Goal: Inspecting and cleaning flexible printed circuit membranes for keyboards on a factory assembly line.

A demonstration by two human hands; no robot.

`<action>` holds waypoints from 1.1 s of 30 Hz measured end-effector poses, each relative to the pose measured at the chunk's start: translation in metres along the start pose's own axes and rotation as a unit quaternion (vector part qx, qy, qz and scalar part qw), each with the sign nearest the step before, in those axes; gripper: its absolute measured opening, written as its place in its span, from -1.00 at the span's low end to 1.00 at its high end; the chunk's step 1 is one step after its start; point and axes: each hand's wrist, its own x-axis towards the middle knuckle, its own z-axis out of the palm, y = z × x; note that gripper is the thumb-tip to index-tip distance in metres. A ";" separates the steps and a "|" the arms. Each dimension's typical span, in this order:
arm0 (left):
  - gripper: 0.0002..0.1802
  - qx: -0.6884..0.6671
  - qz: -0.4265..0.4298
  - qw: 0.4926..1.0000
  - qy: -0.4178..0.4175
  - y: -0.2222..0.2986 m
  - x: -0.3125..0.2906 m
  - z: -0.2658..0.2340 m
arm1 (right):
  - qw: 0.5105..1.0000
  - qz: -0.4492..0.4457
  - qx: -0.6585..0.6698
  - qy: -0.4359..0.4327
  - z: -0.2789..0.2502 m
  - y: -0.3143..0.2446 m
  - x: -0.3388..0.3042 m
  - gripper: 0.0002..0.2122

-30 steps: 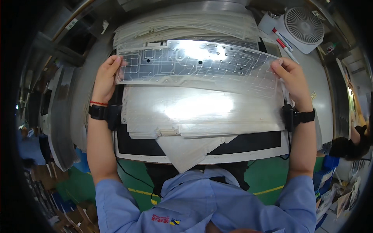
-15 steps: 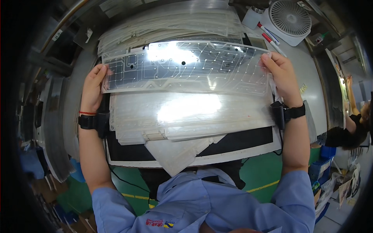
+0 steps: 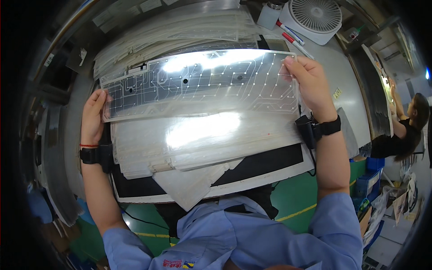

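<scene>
Holding clear circuit sheet (image 3: pixel 202 83) w/ both hands, sheet stacks (image 3: pixel 198 135) below, fan (image 3: pixel 315 18) behind

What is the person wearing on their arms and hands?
The hands are bare, no gloves. Both arms have light blue short sleeves. The left wrist wears a black band with a small black box, plus a thin red band above it. The right wrist has a black band and box too, trailing a thin black cable.
</scene>
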 end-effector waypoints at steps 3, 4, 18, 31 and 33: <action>-0.81 0.006 -0.001 1.000 -0.002 0.001 0.000 0.001 | 1.000 -0.015 -0.002 0.016 0.004 -0.003 -0.002 -0.72; -0.81 0.009 0.000 1.000 -0.003 0.001 0.000 0.001 | 1.000 -0.020 -0.002 0.024 0.007 -0.005 -0.003 -0.70; -0.82 0.011 -0.006 1.000 0.001 0.001 0.000 0.005 | 0.990 -0.138 0.014 -0.003 0.012 -0.022 -0.016 -0.71; -0.80 0.030 -0.011 0.999 0.008 -0.005 0.001 0.000 | 0.991 -0.120 0.050 -0.004 0.015 -0.038 -0.027 -0.72; -0.79 0.028 -0.008 1.000 0.002 -0.007 0.002 -0.001 | 0.991 -0.115 0.071 -0.009 0.014 -0.039 -0.029 -0.72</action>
